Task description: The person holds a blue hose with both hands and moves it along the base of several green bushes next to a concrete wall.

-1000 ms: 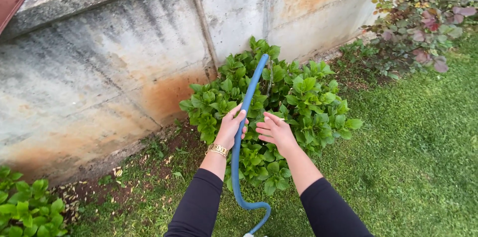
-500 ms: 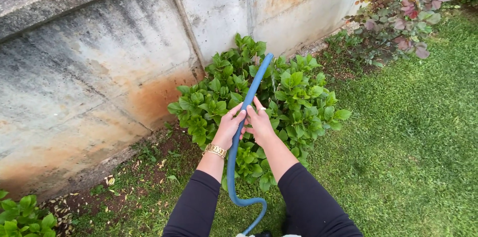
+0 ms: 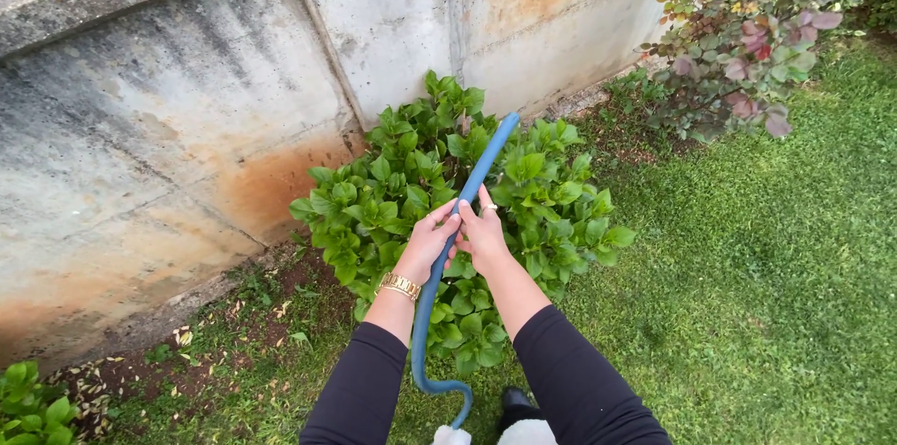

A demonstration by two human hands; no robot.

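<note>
At the far left of the frame a stained concrete wall runs up to the top edge, with a strip of bare soil and dry leaf litter at its foot and a bit of another leafy plant in the lower left corner. Moving toward the centre, the left hand (a gold bracelet sits on its wrist) is closed around the blue hose, fingers wrapped over it. The hose rises from a loop at the bottom centre of the frame, passes between the two black sleeves, and slants up to the right so that its open end hangs over the middle of the green shrub by the wall. Just right of the left hand, the right hand now presses on the same stretch of hose, its grip closed on it beside the left; a second earlier it hovered open and clear of the hose, so the hose has gone from one hand's hold to both. Whether water is leaving the end cannot be told. Farther right lies mown grass, and in the upper right stands a bush with reddish and green leaves.
</note>
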